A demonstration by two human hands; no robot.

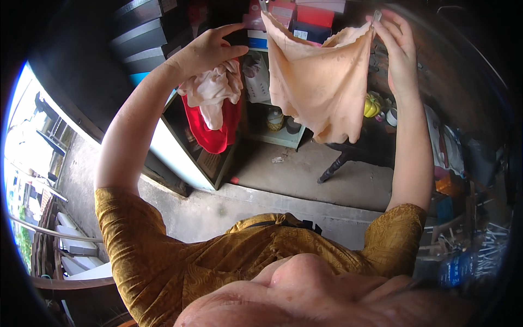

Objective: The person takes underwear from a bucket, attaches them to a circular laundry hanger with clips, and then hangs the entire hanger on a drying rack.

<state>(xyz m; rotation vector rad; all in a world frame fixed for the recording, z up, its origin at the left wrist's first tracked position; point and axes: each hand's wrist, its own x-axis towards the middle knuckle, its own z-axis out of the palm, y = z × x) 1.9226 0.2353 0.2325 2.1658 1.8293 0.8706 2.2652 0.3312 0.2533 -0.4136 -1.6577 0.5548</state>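
Observation:
A peach cloth garment (318,81) hangs in front of me, spread between two clips at its top corners. My right hand (398,49) is raised at its top right corner, with thumb and fingers pinching the metal clip (376,16) there. Another clip (263,5) grips the garment's top left corner. My left hand (212,47) is raised to the left of the garment, its fingers apart and nothing visible between them. Just below that hand hang a crumpled pale pink cloth (212,92) and a red cloth (210,139). What holds these two up is hidden.
Stacked boxes (143,41) stand behind my left arm. A pale shelf cabinet (282,137) holds bags and jars behind the cloths. A dark table leg (331,168) stands on the floor below the garment. A yellow-green ribbed object (372,105) sits near my right forearm.

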